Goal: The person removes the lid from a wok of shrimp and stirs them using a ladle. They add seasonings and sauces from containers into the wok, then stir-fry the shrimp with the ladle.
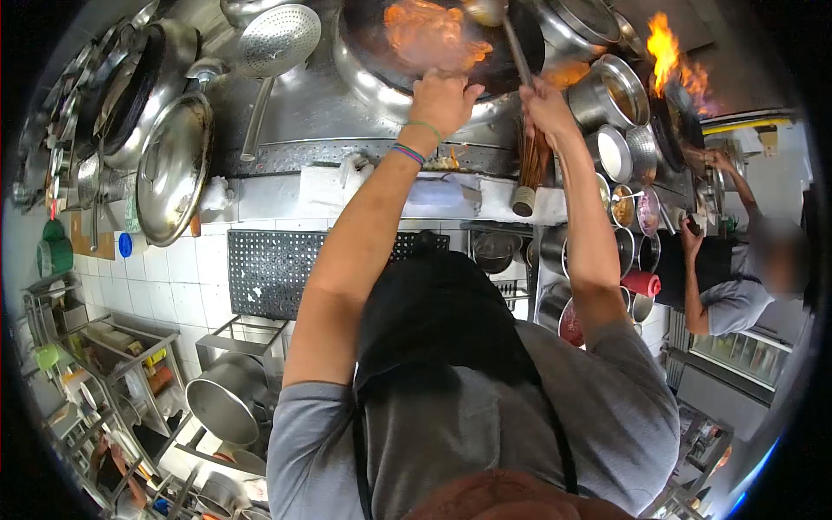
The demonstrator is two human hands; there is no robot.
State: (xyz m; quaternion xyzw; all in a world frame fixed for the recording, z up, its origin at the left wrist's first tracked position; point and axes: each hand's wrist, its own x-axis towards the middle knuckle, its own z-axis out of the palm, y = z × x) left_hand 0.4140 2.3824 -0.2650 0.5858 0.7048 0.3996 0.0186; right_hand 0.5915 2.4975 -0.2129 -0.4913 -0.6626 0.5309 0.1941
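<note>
A steel cooking range (312,113) bears a dark wok (368,52), with glistening orange-red food pieces (425,35) spread inside it. Left of the wok lies a perforated skimmer (279,42). A long-handled ladle (517,54) reaches into the wok, its handle clasped in the right hand (548,111); just below that hand is a bamboo wok brush (526,173). The left hand (440,102) is at the wok's near edge, and whether its fingers grip anything cannot be told
</note>
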